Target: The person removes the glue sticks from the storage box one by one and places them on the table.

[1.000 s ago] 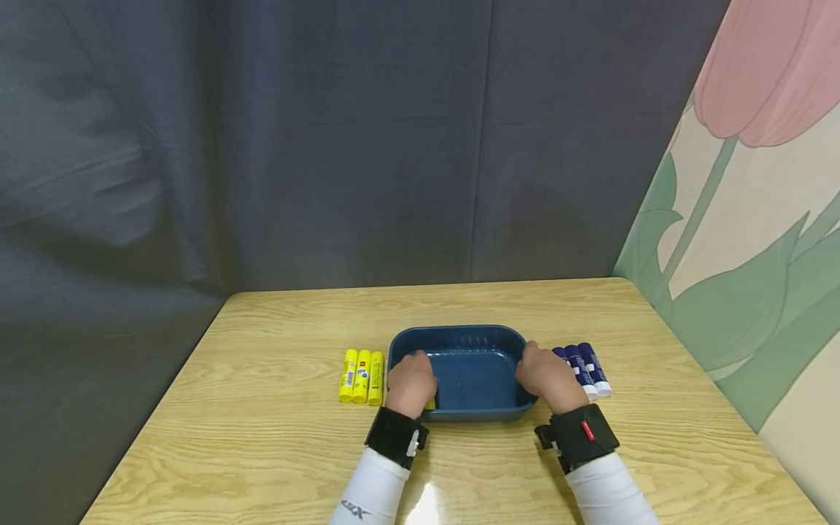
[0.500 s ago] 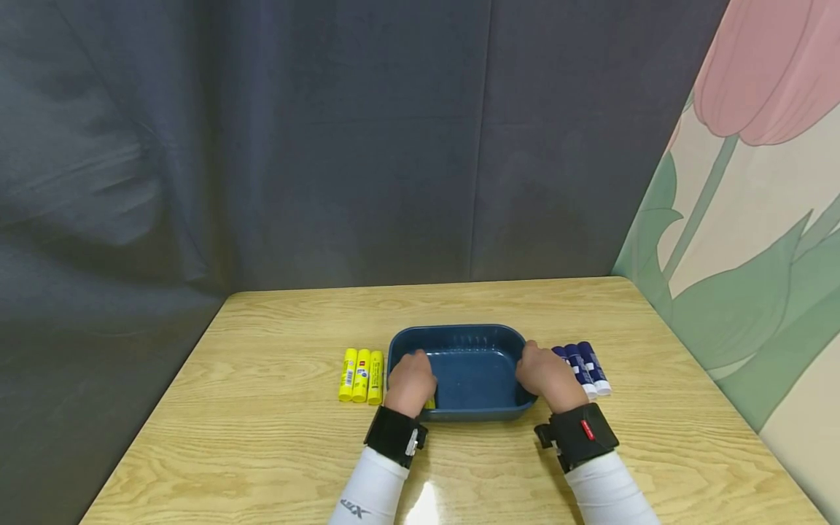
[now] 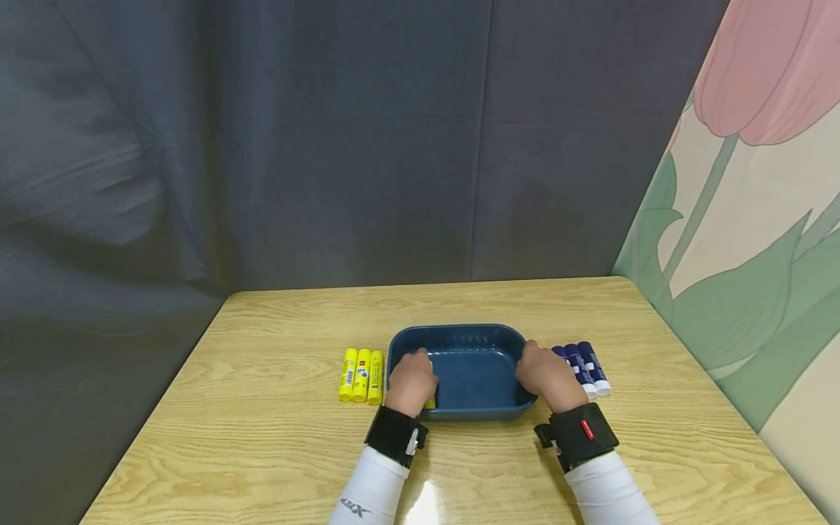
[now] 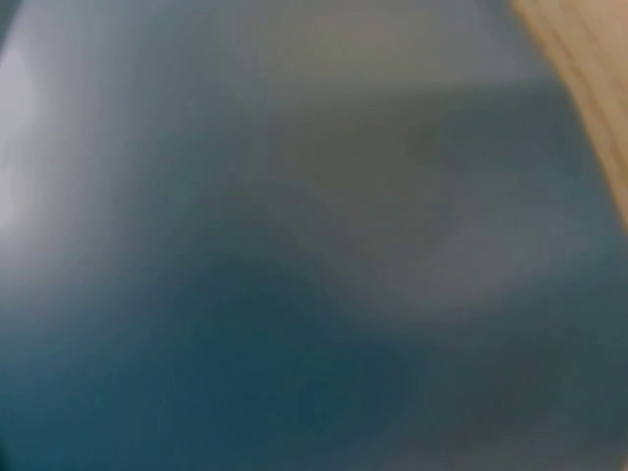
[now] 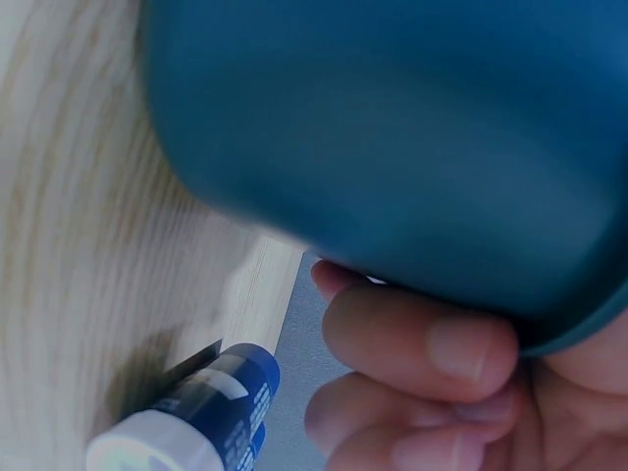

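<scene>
In the head view, a dark blue rectangular tray (image 3: 475, 375) stands on the table. My left hand (image 3: 411, 380) reaches into its left end, fingers curled down at a yellow glue stick (image 3: 431, 383), which shows along the hand's right side. The fingertips are hidden, and in the left wrist view there is only a blurred tray wall (image 4: 275, 373). My right hand (image 3: 550, 375) grips the tray's right rim. The right wrist view shows its curled fingers (image 5: 412, 339) beneath the rim.
Three yellow glue sticks (image 3: 361, 376) lie side by side left of the tray. Several dark blue glue sticks with white ends (image 3: 582, 368) lie to the right, partly behind my right hand. A grey curtain (image 3: 367, 146) hangs behind the wooden table (image 3: 262, 423).
A little more of the yellow glue stick now shows beside my left hand. The tray and right hand stay in place.
</scene>
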`<state>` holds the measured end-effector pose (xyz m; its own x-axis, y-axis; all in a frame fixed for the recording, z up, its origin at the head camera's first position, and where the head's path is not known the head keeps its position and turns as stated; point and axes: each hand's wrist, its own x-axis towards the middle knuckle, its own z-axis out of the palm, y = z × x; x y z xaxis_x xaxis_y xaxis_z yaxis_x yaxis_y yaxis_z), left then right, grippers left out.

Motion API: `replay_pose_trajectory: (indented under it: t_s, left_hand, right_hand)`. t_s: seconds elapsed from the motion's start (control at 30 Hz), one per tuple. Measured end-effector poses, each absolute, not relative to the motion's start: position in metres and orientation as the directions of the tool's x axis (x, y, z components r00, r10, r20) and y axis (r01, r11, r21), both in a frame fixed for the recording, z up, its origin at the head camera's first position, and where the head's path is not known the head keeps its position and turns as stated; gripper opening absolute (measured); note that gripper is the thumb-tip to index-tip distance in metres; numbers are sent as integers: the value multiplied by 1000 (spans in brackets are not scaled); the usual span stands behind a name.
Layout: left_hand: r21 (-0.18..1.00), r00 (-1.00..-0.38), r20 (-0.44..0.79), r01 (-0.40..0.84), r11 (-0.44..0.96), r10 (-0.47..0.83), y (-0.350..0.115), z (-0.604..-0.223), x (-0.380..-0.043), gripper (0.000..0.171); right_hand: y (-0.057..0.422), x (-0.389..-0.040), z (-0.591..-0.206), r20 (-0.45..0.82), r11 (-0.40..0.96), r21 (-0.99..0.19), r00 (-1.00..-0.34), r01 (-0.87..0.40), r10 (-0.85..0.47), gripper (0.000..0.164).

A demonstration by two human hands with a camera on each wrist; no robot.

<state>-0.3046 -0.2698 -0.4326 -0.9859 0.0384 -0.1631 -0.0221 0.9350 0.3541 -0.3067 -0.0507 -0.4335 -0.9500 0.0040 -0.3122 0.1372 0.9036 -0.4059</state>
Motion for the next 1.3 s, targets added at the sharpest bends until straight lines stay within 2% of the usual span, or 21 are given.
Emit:
replay_pose_trajectory:
  t_s: [0.77, 1.3]
  left_hand:
    - [379, -988, -149, -11, 925, 49, -268, -434, -304, 54]
    - [467, -994, -81, 31, 884, 77, -276, -413, -299, 46]
  right_hand:
    - [-51, -306, -435, -299, 909, -396, -954, 133, 9, 50]
    - [-51, -307, -435, -301, 907, -401, -954, 129, 3, 50]
